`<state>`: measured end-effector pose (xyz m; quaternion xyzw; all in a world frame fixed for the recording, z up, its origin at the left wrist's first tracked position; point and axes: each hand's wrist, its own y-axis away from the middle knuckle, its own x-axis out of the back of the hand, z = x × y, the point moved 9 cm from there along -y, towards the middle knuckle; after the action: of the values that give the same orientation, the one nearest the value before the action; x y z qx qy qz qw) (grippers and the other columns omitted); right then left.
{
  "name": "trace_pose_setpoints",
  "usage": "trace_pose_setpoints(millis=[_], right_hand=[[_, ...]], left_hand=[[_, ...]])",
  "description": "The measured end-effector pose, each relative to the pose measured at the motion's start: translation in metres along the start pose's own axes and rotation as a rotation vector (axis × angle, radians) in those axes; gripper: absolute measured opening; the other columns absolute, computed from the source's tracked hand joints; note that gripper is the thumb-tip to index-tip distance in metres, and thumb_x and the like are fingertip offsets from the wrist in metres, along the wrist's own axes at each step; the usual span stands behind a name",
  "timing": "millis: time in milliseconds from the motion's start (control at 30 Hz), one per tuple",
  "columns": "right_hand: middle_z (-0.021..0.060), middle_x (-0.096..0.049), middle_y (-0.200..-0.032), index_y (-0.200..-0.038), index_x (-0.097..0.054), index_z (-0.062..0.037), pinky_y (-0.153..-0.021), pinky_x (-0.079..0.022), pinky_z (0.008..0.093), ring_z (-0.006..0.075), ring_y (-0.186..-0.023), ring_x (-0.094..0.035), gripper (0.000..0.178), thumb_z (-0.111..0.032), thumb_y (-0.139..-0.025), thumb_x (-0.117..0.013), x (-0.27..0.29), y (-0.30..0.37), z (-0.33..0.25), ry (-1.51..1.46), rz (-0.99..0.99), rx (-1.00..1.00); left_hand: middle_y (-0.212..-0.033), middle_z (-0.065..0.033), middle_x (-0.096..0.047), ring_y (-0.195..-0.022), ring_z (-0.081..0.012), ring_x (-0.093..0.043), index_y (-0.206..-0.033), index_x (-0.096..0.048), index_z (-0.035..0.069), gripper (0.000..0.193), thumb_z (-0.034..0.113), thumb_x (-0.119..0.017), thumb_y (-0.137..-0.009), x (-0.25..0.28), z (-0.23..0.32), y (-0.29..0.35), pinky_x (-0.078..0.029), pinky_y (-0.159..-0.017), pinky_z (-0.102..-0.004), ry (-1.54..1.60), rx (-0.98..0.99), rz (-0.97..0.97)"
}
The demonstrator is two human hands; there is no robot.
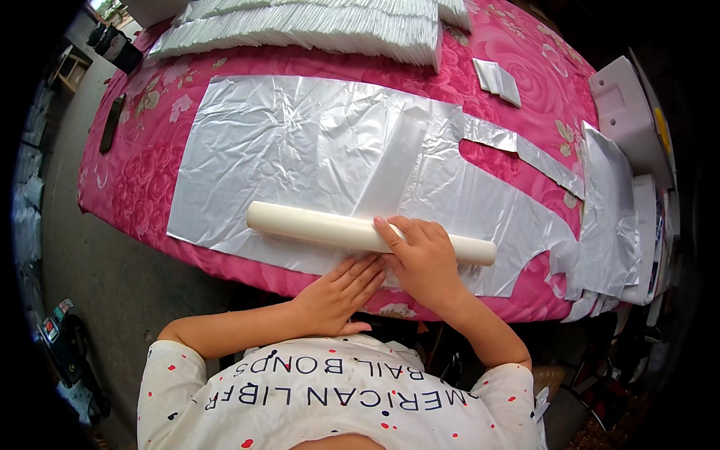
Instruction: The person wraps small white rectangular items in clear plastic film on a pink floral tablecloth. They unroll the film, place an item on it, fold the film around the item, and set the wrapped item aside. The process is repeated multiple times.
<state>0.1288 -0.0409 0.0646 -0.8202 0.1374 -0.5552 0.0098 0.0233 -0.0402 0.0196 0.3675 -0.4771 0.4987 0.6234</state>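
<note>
Both hands flat, gripping nothing: right hand (pixel 421 259) presses the white roll (pixel 330 229) at the silver plastic sheet's (pixel 300 142) 6 o'clock edge, left hand (pixel 335 295) beside it; sheet mostly unrolled on the pink bench (pixel 150 150).

The right hand (pixel 424 259) hides part of the white roll (pixel 330 227); folded stacks (pixel 315 26) run off the top

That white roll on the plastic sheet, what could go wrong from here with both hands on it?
The white roll lies near the table's front edge and is pressed only at its right part by the right hand and left hand; its free left end might swing or roll off. The thin plastic sheet is already creased, so it may wrap unevenly. The sheet's strap could catch on the overhanging pile.
</note>
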Motion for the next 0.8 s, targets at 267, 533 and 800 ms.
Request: trace_pose_setpoints(millis=[267,533,800], right_hand=[[0.0113,-0.059,-0.107,-0.128,-0.050,-0.0091,-0.084,-0.042,0.0400,0.0302,-0.096,-0.055,0.056,-0.006,-0.075,-0.066,0.071,0.031,0.138,0.255,0.306,-0.402],[0.0094,-0.060,-0.111,-0.119,-0.057,-0.0070,-0.084,-0.043,0.0387,0.0288,-0.097,-0.056,0.050,-0.003,-0.070,-0.067,0.058,0.032,0.054,-0.055,0.159,-0.146],[0.0067,-0.060,-0.111,-0.116,-0.058,-0.0084,-0.088,-0.043,0.0384,0.0263,-0.101,-0.055,0.051,-0.003,-0.066,-0.068,0.022,-0.020,0.023,-0.070,0.120,0.062]], left_hand=[[-0.145,-0.0224,-0.025,-0.138,-0.0316,-0.021,-0.135,-0.032,-0.007,0.081,0.055,-0.046,-0.084,0.006,-0.003,0.005,-0.014,-0.111,-0.0436,0.155,-0.075,0.013],[-0.145,-0.0198,-0.027,-0.137,-0.0301,-0.023,-0.135,-0.033,-0.006,0.078,0.044,-0.057,-0.079,-0.002,-0.008,0.005,-0.018,-0.111,-0.0445,-0.030,-0.084,-0.037],[-0.145,-0.0208,-0.029,-0.136,-0.0324,-0.024,-0.135,-0.035,-0.004,0.073,0.036,-0.052,-0.076,-0.019,0.016,0.005,-0.019,-0.110,-0.0454,-0.176,0.020,0.029]])
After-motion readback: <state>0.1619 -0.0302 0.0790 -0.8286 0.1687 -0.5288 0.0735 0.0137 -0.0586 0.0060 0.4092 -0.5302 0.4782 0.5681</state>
